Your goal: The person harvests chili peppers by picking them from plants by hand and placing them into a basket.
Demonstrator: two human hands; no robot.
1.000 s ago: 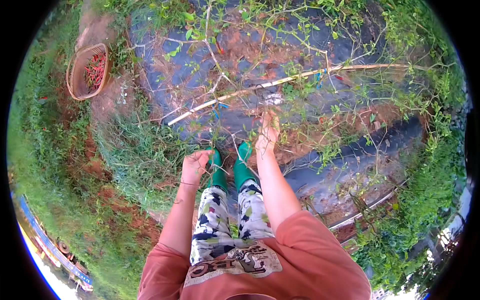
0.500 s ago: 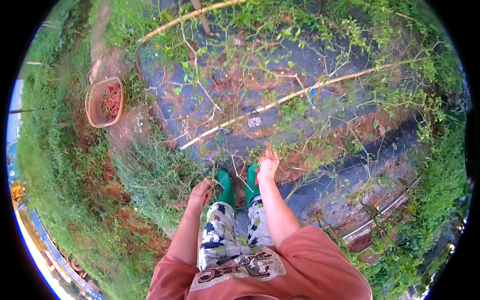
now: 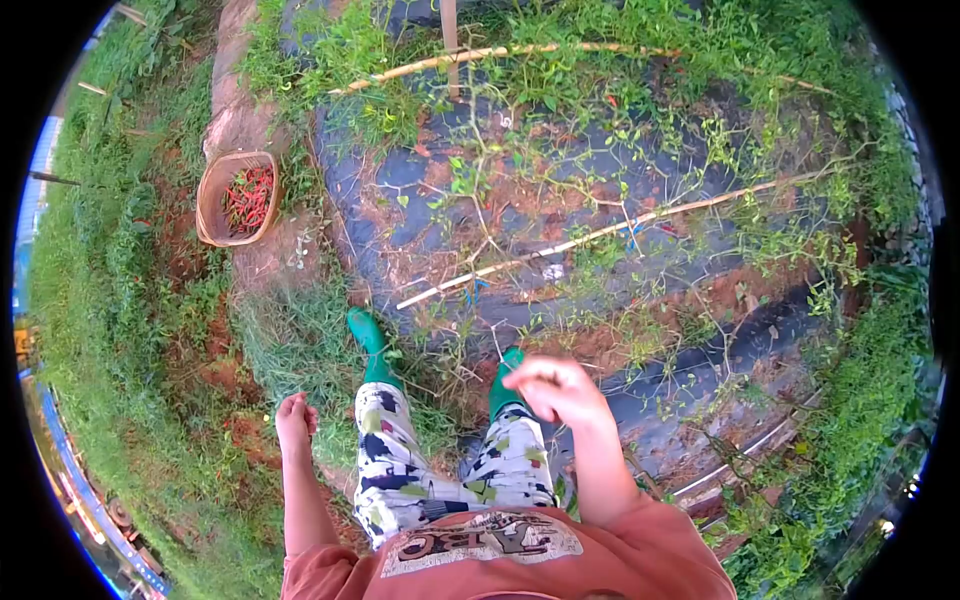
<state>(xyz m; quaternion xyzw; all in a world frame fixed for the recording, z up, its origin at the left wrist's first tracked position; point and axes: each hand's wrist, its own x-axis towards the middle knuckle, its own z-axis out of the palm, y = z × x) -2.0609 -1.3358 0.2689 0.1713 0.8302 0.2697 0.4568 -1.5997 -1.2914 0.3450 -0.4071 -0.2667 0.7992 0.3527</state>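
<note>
Out to the left of my legs, my left hand [image 3: 297,415] hangs over the grass with its fingers curled in. Whatever may lie inside it is hidden. My right hand [image 3: 552,388] is raised in front of my right shin, its thumb and fingers closed together; their contents cannot be made out. Just beyond it are thin bare pepper stems [image 3: 497,338] and the toe of my right green boot [image 3: 512,357]. My left green boot [image 3: 366,332] stands on the grass by the edge of the black sheeting.
A wicker basket [image 3: 212,205] with red chili peppers [image 3: 250,198] sits on the dirt path at left. A bamboo pole [image 3: 560,247] crosses the plants low over black plastic sheeting [image 3: 400,240]. Farther back, a second pole [image 3: 470,57] meets an upright stake [image 3: 450,45].
My left foot has stepped out to the left, widening my stance. My left hand has swung left and down, away from the plants. My right hand has drawn back toward my body.
</note>
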